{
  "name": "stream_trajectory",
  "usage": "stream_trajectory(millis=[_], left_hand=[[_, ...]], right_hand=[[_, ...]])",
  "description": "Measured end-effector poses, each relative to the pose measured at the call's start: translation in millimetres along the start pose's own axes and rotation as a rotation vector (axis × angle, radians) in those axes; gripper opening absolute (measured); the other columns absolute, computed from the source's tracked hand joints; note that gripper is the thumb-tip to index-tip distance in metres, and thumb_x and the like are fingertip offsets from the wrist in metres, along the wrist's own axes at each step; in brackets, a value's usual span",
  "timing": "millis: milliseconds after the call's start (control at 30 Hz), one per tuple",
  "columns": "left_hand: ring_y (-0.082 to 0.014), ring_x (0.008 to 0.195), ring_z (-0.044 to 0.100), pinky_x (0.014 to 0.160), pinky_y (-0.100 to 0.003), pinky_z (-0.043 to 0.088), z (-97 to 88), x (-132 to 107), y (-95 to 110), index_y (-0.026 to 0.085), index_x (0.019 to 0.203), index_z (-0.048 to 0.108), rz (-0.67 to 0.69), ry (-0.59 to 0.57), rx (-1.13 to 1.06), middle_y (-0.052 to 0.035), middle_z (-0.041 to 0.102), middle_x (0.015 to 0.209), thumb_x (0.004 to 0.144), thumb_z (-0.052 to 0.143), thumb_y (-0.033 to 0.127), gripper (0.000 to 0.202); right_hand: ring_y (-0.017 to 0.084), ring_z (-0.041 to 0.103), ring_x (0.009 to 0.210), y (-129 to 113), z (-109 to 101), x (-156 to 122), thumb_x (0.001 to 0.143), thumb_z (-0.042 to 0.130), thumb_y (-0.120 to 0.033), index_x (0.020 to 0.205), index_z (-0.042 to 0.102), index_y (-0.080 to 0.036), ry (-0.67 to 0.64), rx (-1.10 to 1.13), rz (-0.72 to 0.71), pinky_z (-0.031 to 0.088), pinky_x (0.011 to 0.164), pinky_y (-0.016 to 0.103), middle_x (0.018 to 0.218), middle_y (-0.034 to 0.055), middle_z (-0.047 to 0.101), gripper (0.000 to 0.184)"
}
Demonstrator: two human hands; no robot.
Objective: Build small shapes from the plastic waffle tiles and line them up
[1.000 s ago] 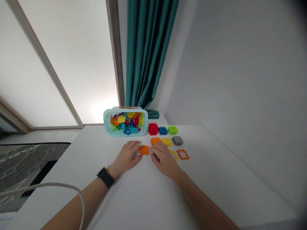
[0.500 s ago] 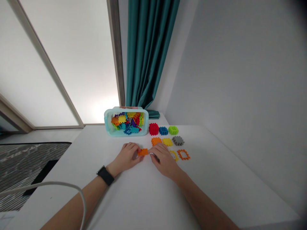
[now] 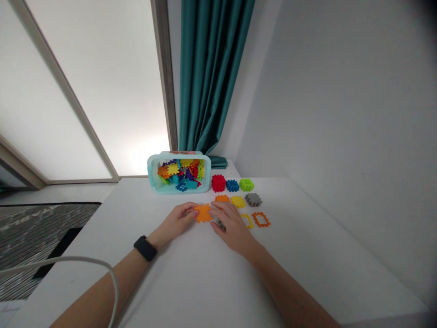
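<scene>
My left hand pinches a flat orange notched-edge building tile by its left side, its broad face turned up toward me. Close to the tile's right edge is my right hand, its fingers curled around a whitish-grey piece that they mostly cover. I cannot tell whether the right fingertips also touch the orange tile. Just beyond the right hand lie an orange tile stack and a yellow tile stack. A yellow frame piece is partly hidden by that hand.
A pale turquoise bin of mixed coloured pieces stands at the back. Red, blue and lime green stacks are right of it. Grey tiles and an orange frame lie nearer. A white cable crosses the lower left.
The orange tile has tipped so more of its face shows. My left hand has shifted slightly left with its grip at the tile's left side. The right hand has moved little.
</scene>
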State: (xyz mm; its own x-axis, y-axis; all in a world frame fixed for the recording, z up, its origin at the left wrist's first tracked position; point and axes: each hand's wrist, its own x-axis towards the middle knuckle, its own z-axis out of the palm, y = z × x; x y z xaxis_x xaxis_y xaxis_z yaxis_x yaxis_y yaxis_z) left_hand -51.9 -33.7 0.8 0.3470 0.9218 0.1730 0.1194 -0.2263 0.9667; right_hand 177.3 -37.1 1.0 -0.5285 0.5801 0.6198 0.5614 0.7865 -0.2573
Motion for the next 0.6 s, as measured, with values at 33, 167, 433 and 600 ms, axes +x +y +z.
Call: stream_trajectory(millis=[33, 167, 433, 600], left_hand=[[-0.0199, 0.086, 0.063, 0.080, -0.030, 0.049, 1.0, 0, 0, 0.015, 0.109, 0.068, -0.012, -0.010, -0.032, -0.0073, 0.073, 0.097, 0.092, 0.062, 0.050, 0.039], [-0.0197, 0.087, 0.063, 0.081, -0.030, 0.049, 3.0, -1, 2, 0.015, 0.109, 0.070, -0.030, -0.025, -0.088, -0.0073, 0.073, 0.098, 0.090, 0.065, 0.052, 0.042], [-0.0216, 0.091, 0.064, 0.085, -0.036, 0.052, 5.9, -4, 7, 0.016, 0.116, 0.066, 0.046, -0.003, 0.107, -0.0088, 0.072, 0.102, 0.096, 0.056, 0.047, 0.038], [-0.0275, 0.110, 0.060, 0.099, -0.045, 0.048, 8.1, -7, 6, 0.021, 0.124, 0.060, 0.320, 0.147, 0.541, -0.0118, 0.065, 0.117, 0.087, 0.070, 0.042, 0.044]], right_hand=[[0.029, 0.057, 0.121, 0, -1, 0, 0.092, 0.058, -0.014, 0.117, 0.060, -0.024, 0.001, 0.003, -0.006, 0.047, 0.104, 0.053, 0.131, 0.0106, 0.062, 0.028], [0.028, 0.057, 0.122, -3, -5, 2, 0.090, 0.059, -0.013, 0.118, 0.060, -0.024, -0.033, 0.021, -0.033, 0.046, 0.106, 0.053, 0.133, 0.0100, 0.062, 0.029], [0.028, 0.059, 0.118, -4, -10, 5, 0.089, 0.065, -0.020, 0.117, 0.061, -0.024, -0.036, 0.022, -0.018, 0.044, 0.107, 0.053, 0.129, 0.0106, 0.065, 0.029], [0.028, 0.059, 0.119, 1, -13, 7, 0.088, 0.062, -0.018, 0.115, 0.061, -0.024, 0.001, 0.062, 0.024, 0.045, 0.106, 0.053, 0.126, 0.0111, 0.066, 0.028]])
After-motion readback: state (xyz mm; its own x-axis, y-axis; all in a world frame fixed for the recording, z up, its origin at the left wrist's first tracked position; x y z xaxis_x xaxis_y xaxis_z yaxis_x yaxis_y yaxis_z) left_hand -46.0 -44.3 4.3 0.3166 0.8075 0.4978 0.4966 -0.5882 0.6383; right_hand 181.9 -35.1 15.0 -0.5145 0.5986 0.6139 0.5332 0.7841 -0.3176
